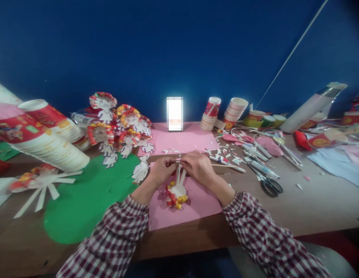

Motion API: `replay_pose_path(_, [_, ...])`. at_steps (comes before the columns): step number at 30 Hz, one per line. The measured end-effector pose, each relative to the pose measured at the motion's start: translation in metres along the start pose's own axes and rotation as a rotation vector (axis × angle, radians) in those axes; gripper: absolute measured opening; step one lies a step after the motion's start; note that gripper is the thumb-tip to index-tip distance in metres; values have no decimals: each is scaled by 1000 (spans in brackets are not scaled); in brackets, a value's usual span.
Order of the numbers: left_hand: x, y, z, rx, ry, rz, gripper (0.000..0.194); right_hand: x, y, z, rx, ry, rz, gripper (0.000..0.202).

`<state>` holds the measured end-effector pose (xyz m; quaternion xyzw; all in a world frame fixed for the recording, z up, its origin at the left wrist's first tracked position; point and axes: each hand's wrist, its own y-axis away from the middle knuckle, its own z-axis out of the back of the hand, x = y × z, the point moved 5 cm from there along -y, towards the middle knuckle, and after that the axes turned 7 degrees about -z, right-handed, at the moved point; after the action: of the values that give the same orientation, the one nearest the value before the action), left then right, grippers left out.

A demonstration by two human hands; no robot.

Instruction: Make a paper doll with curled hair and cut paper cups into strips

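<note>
A cut paper cup [178,190] lies bottom-up on a pink sheet [197,204], its white round base in the middle. Red and yellow curled strips ring the base, and a few straight white strips [183,178] point away from me. My left hand [163,170] is closed, thumb and fingers pinching at the far end of one strip. Close beside it, my right hand [199,168] pinches the same strip end, fingertips nearly touching the left ones. The exact grip is partly hidden by the fingers.
Finished curled-cup figures [129,121] stand left, behind a green sheet [95,204]. Another cut cup [40,179] and stacked paper cups [58,139] lie further left. Black-handled scissors [268,183], pens and paper scraps cover the right side. A bright blurred screen [175,114] stands behind.
</note>
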<state>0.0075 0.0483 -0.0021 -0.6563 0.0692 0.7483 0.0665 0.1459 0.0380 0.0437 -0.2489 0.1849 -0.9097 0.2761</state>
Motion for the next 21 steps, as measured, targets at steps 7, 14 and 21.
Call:
replay_pose_path(7, [-3, 2, -1, -16, 94, 57, 17, 1, 0, -1, 30, -2, 33, 18])
replay_pose_path(14, [-5, 2, -1, -20, 113, 70, 13, 1, 0, -1, 46, -4, 38, 22])
replay_pose_path(21, [-9, 3, 1, -38, 160, 50, 21, 2, 0, 0, 48, 3, 66, 24])
